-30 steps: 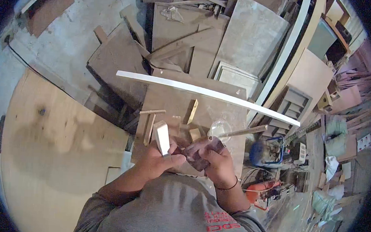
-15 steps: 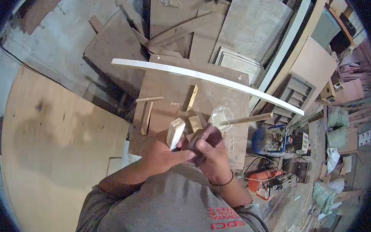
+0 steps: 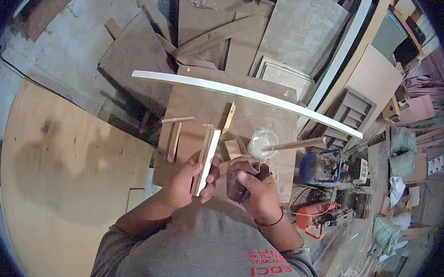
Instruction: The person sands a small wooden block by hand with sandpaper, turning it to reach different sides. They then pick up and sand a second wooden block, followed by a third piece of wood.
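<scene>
My left hand [image 3: 181, 186] is wrapped round a short wood block [image 3: 209, 160], which stands nearly lengthwise away from me with a pale, white-looking edge facing up. In my right hand [image 3: 263, 196] is a folded piece of dark brown sandpaper [image 3: 237, 182], gripped under the thumb. The sandpaper and the block are apart, with a small gap between my hands. Just beyond them, a small wood offcut [image 3: 233, 149] and a narrow wood piece [image 3: 229, 117] lie on the brown work board [image 3: 194, 98]. A round tub [image 3: 263, 137] with whitish contents holds a wooden stick [image 3: 298, 143].
A long white strip [image 3: 245, 93] crosses the far part of the work board and overhangs both sides. More thin wood pieces [image 3: 175, 140] lie at left. A plywood sheet [image 3: 72, 180] is on the left; a blue machine [image 3: 319, 167] and an orange machine [image 3: 313, 215] stand right.
My hands have moved apart. The block has turned upright in view, showing its long edge, and the sandpaper has come away from my left hand.
</scene>
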Available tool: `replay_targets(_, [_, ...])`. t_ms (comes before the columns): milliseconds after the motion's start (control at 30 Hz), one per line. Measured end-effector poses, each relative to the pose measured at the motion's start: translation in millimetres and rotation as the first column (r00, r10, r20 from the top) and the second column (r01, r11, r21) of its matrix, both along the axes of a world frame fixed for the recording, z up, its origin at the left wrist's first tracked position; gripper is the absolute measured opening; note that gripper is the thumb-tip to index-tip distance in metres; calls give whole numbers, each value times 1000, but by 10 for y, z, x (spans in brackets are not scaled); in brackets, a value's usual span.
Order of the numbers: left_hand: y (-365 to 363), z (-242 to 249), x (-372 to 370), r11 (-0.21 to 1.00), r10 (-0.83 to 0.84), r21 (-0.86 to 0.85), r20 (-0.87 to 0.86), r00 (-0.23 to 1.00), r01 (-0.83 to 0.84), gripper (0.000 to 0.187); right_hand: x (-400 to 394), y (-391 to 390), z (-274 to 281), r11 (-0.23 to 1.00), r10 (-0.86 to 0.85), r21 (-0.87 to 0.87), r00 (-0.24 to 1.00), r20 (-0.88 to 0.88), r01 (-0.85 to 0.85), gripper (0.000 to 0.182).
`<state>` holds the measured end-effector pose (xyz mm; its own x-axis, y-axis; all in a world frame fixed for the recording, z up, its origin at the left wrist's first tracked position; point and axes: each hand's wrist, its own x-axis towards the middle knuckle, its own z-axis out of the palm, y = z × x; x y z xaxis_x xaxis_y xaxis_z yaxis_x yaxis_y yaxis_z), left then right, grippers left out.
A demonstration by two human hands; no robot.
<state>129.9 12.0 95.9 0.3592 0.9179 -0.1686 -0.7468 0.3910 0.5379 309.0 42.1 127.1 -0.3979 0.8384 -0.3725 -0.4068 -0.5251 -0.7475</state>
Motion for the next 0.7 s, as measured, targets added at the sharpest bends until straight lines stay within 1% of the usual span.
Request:
replay_targets(33, [-7,4,-16,1000,7,-14,-15,1000,-7,39,8,-4,-32,1000,0,3,1000,-13,0,24])
replay_targets(133, [-13,59,-17,999,-1,44,-232,973,12,41,44,-9,-99,998,15,58,1000,-14,-14,22])
replay_targets(167, [-14,64,-22,997,-9,67,-259,966,27,43,46,-7,-113,996,22,83,1000,-8,-21,20])
replay_targets(233, [-24,70,-28,992,-22,109,-312,950,59,47,-12,-12,-130,974,-61,212,996,-62,73,17])
replay_targets(300, [-38,102,-35,991,-1,127,-363,932,50,49,-34,-21,-131,943,-116,307,992,-58,128,14])
replay_targets(367, [-55,156,-39,989,13,137,-403,915,47,50,-14,-43,-133,917,-156,372,988,9,141,12])
replay_targets(467, [-71,214,-52,989,8,138,-425,905,56,50,37,16,-192,766,-205,643,946,250,-3,12])
replay_targets(533, [-74,224,-61,988,-10,134,-408,913,71,50,8,54,-182,575,-300,814,905,303,-82,14])
replay_targets(567, [-79,240,-66,990,-24,120,-407,913,79,49,-15,78,-173,464,-351,876,881,317,-130,15])
replay_targets(600, [-87,263,-69,990,-38,106,-406,913,88,49,-37,99,-127,379,-360,906,871,335,-191,18])
replay_targets(633, [-94,276,-69,991,-53,91,-404,913,98,49,-60,111,-48,290,-371,923,860,351,-252,20])
replay_targets(667, [-107,277,-65,986,-57,120,-420,906,118,48,-77,115,-3,198,-384,930,848,366,-311,23])
replay_targets(700, [-130,276,-58,979,-60,148,-436,898,138,48,-77,67,-27,272,-375,908,834,406,-319,32])
